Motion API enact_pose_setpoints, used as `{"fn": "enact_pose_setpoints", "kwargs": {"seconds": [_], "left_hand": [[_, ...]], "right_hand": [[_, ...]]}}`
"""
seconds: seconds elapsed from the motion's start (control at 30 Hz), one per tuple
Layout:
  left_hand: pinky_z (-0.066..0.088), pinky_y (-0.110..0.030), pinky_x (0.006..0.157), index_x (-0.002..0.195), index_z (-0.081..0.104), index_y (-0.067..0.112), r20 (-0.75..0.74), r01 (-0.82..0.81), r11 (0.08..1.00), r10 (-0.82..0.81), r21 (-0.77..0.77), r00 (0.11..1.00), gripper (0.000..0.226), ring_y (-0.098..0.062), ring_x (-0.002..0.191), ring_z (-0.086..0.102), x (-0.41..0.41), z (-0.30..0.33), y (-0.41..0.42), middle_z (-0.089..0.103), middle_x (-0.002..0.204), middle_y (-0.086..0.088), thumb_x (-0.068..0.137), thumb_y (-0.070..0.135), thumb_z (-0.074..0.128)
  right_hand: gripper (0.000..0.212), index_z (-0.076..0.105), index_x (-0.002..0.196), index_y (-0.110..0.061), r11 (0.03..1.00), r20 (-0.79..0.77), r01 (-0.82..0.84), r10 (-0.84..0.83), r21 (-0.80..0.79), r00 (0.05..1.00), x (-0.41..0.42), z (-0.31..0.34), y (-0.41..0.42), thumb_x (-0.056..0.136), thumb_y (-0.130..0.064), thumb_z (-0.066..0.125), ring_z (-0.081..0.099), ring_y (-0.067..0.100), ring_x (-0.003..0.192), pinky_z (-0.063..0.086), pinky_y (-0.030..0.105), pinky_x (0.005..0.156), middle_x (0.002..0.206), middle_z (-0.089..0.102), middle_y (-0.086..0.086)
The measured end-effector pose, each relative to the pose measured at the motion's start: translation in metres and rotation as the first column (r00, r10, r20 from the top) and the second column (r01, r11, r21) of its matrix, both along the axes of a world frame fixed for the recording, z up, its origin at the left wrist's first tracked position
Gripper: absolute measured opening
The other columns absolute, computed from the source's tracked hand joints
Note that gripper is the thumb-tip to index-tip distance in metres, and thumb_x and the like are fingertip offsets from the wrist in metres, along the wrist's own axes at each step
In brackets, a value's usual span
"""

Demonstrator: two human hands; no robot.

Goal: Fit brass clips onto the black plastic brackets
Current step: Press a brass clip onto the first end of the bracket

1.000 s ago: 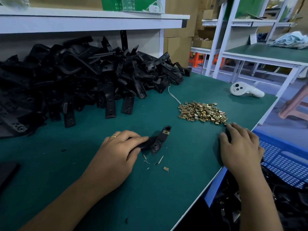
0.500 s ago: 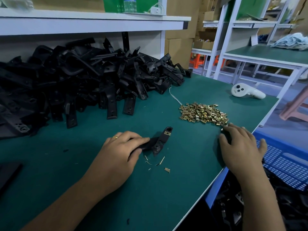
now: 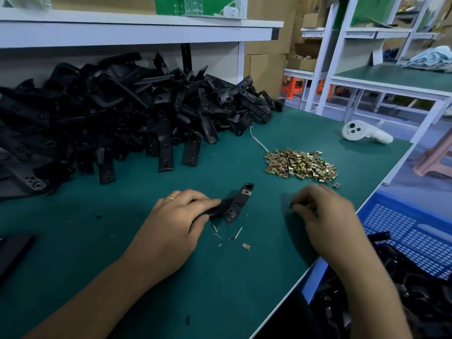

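Observation:
My left hand (image 3: 179, 216) grips one end of a black plastic bracket (image 3: 234, 204) lying on the green mat; a brass clip (image 3: 245, 191) sits fitted near its far end. My right hand (image 3: 322, 211) hovers to the right of the bracket, fingers curled, pinching a small dark piece at its fingertips; what the piece is I cannot tell. A heap of brass clips (image 3: 302, 165) lies behind the right hand, with one stray clip (image 3: 336, 184) beside it. A big pile of black brackets (image 3: 117, 118) fills the back left.
A white handheld controller (image 3: 362, 132) lies at the back right of the table (image 3: 256, 289). A blue plastic crate (image 3: 403, 231) with black parts stands beside the table's right edge. Small scraps and a loose clip (image 3: 245, 246) lie in front of the bracket. A shelf overhangs the pile.
My right hand has moved left from the table's right edge toward the bracket, its fingers now curled on a small piece. The left hand and bracket have stayed put.

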State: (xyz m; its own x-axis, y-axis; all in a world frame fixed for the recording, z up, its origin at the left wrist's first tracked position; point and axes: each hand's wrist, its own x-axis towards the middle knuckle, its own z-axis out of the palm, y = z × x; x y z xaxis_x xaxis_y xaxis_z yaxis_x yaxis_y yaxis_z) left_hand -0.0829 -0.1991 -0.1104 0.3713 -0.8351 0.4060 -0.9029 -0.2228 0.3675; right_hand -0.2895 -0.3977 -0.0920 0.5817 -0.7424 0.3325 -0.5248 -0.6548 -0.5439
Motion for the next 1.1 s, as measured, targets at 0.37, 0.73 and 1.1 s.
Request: {"fn": "enact_pose_setpoints", "kwargs": {"seconds": [0.37, 0.73, 1.1], "left_hand": [[0.045, -0.038, 0.093, 0.129, 0.070, 0.037, 0.022, -0.085, 0.994, 0.087, -0.066, 0.996, 0.035, -0.011, 0.105, 0.048, 0.003, 0.000, 0.000, 0.060, 0.109, 0.017, 0.098, 0.021, 0.067], [0.044, -0.041, 0.091, 0.129, 0.071, 0.034, 0.030, -0.063, 0.995, 0.066, -0.080, 0.997, 0.038, -0.015, 0.100, 0.051, 0.003, -0.001, -0.001, 0.061, 0.109, 0.013, 0.096, 0.016, 0.070], [0.041, -0.041, 0.095, 0.125, 0.072, 0.037, -0.049, -0.047, 0.995, 0.043, -0.087, 0.998, 0.042, -0.017, 0.105, 0.047, 0.002, -0.001, -0.004, 0.062, 0.112, 0.007, 0.096, 0.007, 0.067]], "right_hand": [[0.011, 0.065, 0.091, -0.012, 0.825, 0.504, -0.287, 0.003, 0.486, 0.863, 0.049, -0.004, 0.046, 0.096, -0.003, 0.067, 0.076, 0.016, 0.071, 0.063, 0.030, 0.070, 0.080, 0.073, 0.007], [0.019, 0.061, 0.103, 0.009, 0.536, 0.617, -0.469, -0.128, 0.702, 0.777, 0.044, 0.009, 0.050, 0.092, -0.001, 0.072, 0.078, 0.033, 0.078, 0.065, 0.036, 0.066, 0.086, 0.077, 0.023], [0.013, 0.059, 0.100, 0.007, 0.508, 0.552, -0.461, -0.034, 0.728, 0.833, 0.050, 0.009, 0.052, 0.101, -0.006, 0.062, 0.078, 0.033, 0.075, 0.065, 0.038, 0.067, 0.084, 0.077, 0.020]]}}
